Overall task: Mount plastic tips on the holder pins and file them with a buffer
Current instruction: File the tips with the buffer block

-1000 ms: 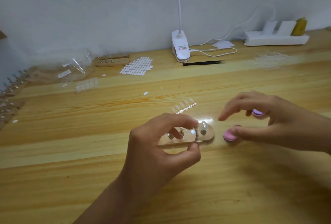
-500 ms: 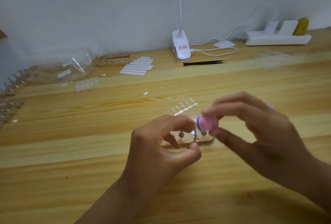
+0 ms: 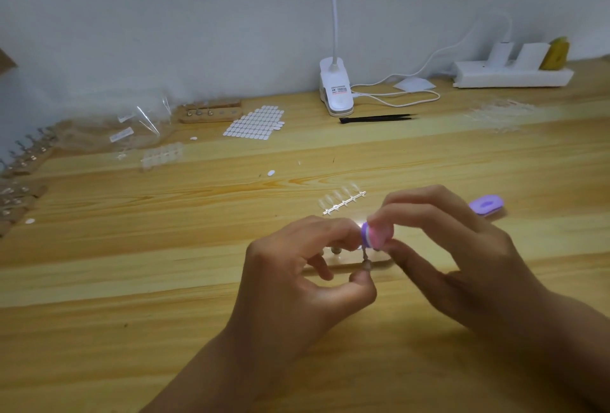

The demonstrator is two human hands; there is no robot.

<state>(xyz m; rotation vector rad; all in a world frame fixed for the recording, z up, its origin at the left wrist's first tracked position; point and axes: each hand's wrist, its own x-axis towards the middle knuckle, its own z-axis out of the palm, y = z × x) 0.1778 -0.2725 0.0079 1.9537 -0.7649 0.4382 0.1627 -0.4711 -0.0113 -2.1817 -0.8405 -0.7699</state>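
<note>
A small wooden holder (image 3: 343,261) with metal pins lies on the table in front of me. My left hand (image 3: 297,287) pinches one pin (image 3: 365,256) between thumb and forefinger, just above the holder. My right hand (image 3: 455,254) pinches a pink and purple buffer (image 3: 374,236) and holds it against the top of that pin. The tip on the pin is hidden by fingers and buffer. A strip of clear plastic tips (image 3: 343,200) lies just beyond the holder. A second purple buffer (image 3: 486,204) rests on the table to the right.
A white clip lamp (image 3: 336,89) with its cable, black tweezers (image 3: 376,118) and a white power strip (image 3: 511,74) stand along the back. A sheet of white stickers (image 3: 255,122), another wooden holder (image 3: 209,113), plastic bags (image 3: 132,129) and more pin holders (image 3: 23,165) lie at the left.
My right hand picked up the pink buffer from the table beside the holder and brought it left onto the pin that my left hand holds. The purple buffer is now uncovered.
</note>
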